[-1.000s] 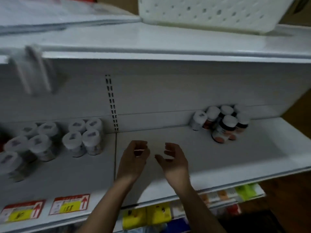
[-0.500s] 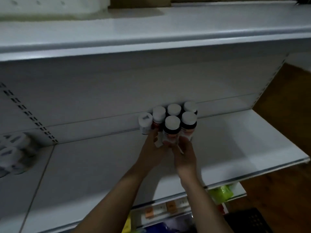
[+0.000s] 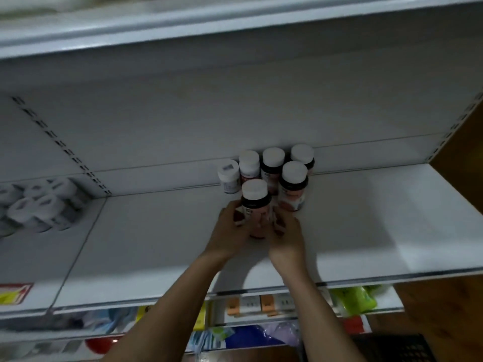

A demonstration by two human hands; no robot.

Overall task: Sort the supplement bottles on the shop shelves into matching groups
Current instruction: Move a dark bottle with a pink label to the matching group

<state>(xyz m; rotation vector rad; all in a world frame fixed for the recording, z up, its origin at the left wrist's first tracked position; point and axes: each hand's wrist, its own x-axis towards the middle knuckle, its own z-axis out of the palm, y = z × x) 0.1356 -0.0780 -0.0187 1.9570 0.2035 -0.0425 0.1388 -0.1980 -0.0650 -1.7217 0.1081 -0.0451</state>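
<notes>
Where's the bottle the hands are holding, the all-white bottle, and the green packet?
held bottle (image 3: pixel 255 207): head view, on its body below the white cap.
all-white bottle (image 3: pixel 228 173): head view, on its cap.
green packet (image 3: pixel 355 300): head view, on the packet's middle, under the shelf.

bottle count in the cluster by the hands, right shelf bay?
6: held bottle between left hand and right hand; front-right bottle; back row: left bottle, middle bottle, right bottle; white bottle at far left. More may hide behind.
</notes>
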